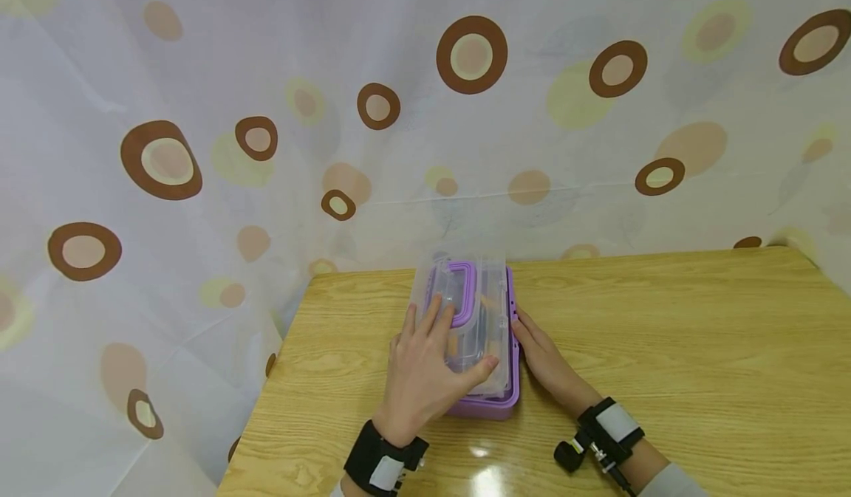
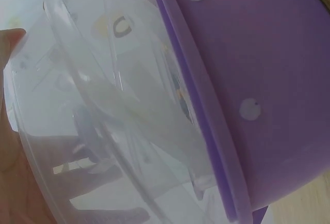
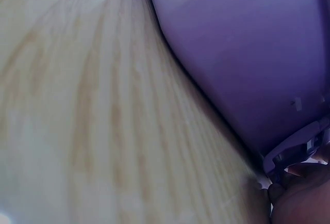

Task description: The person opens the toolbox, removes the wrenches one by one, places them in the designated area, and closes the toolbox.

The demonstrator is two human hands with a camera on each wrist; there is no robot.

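Note:
A purple storage box point(image 1: 488, 408) stands on the table with a clear lid point(image 1: 493, 379) lying askew over it, leaving the purple rim exposed along the right and near sides. A purple handle point(image 1: 470, 290) is set into the lid. My left hand point(image 1: 422, 371) rests spread across the lid, thumb toward its near right part; through the clear plastic its fingers point(image 2: 98, 177) show in the left wrist view. At the box's right side, my right hand point(image 1: 548, 364) touches the wall with extended fingers, beside a purple latch point(image 3: 296, 152). What lies inside is blurred by the lid.
The wooden table point(image 1: 665, 334) extends to the right of the box, with a narrower strip on the left. A patterned curtain point(image 1: 399, 150) hangs behind and along the left edge. Each wrist wears a black strap; the right strap point(image 1: 608, 430) carries a small camera.

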